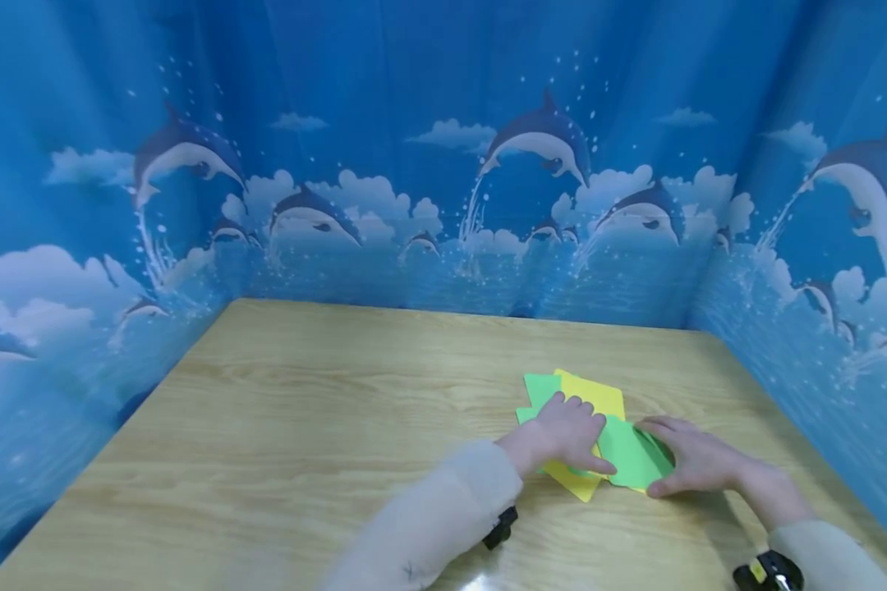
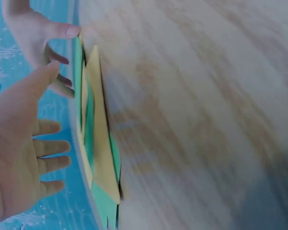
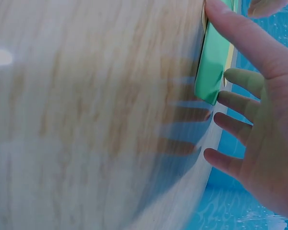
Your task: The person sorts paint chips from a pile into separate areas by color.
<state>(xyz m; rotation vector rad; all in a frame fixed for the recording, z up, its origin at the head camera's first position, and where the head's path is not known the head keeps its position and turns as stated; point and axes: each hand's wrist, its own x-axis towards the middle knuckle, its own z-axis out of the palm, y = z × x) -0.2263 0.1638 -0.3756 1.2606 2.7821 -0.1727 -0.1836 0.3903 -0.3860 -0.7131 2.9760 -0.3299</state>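
Observation:
Several green and yellow sheets of paper lie overlapped in a loose pile on the table, right of centre in the head view. My left hand is spread over the pile's left part, its fingers straight in the left wrist view; whether it presses on the paper is hard to tell. At the pile's right end my right hand touches a green sheet, thumb at the near corner and extended fingers by the far edge. A yellow sheet sticks out behind, and another yellow sheet shows at the near side.
The wood-grain table stretches far to the left of the pile. Blue curtains with printed dolphins close off the back and both sides. A black wrist device is strapped on the right forearm, another black device on the left.

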